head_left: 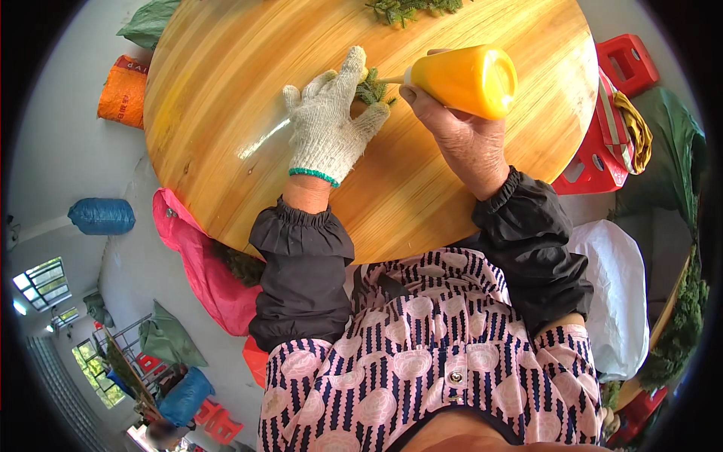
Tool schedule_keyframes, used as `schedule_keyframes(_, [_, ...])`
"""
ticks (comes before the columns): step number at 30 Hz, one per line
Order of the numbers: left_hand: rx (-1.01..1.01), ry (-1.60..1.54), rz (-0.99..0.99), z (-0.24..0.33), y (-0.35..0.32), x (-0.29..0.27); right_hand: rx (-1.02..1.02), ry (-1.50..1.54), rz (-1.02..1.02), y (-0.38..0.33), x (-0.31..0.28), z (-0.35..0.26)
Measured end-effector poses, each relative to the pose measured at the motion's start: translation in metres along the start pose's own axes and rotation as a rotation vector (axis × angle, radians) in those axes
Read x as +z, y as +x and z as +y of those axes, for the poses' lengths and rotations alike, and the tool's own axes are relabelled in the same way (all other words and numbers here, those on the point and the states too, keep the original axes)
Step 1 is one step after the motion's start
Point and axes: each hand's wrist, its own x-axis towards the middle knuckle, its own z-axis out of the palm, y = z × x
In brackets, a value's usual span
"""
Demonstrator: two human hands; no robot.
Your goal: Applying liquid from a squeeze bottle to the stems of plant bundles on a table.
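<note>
The right hand (pixel 471 143) is bare, and its grip is wrapped tight around an orange-yellow squeeze bottle (pixel 467 79), thumb on the near side and fingers behind. The bottle is tipped almost level, its slim nozzle (pixel 390 79) pointing to the person's left, which puts the tip right at a small green sprig (pixel 373 90). That tilt looks chosen so that whatever is inside runs toward the tip.

The left hand (pixel 331 124) wears a knitted white work glove with a green cuff band. It lies palm-down on the table (pixel 226 113), its grip narrowed on the sprig, thumb and forefinger pinching it so that the foliage stays put beside the nozzle. The glove probably spares the skin from the prickly needles and from drips.

Both forearms wear dark over-sleeves gathered at the wrist, likely to keep the patterned clothing clean.

The table is round, of glossy yellow wood. A pile of the same greenery (pixel 410 9) lies at its far edge, well apart from the hands. Beyond the rim, red plastic stools (pixel 602 143) stand to the right, a pink bag (pixel 199 264) hangs on the near left, and an orange sack (pixel 123 92) and a blue sack (pixel 102 216) lie on the floor.
</note>
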Motion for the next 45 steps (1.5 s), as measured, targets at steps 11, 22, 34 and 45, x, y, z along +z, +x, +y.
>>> schedule_keyframes(11, [0.053, 0.046, 0.054, -0.004, -0.003, 0.003, -0.177, -0.167, -0.017, -0.01, -0.003, -0.001])
schedule_keyframes(22, [0.081, 0.045, 0.083, 0.0, -0.005, -0.001, -0.162, -0.175, 0.065, -0.018, 0.001, -0.008])
schedule_keyframes(34, [0.164, 0.118, 0.128, 0.002, -0.007, -0.004, -0.133, -0.15, 0.063, -0.021, 0.003, -0.006])
schedule_keyframes(45, [0.2, 0.135, 0.205, 0.001, -0.004, 0.002, -0.098, -0.109, 0.07, -0.033, 0.003, -0.002])
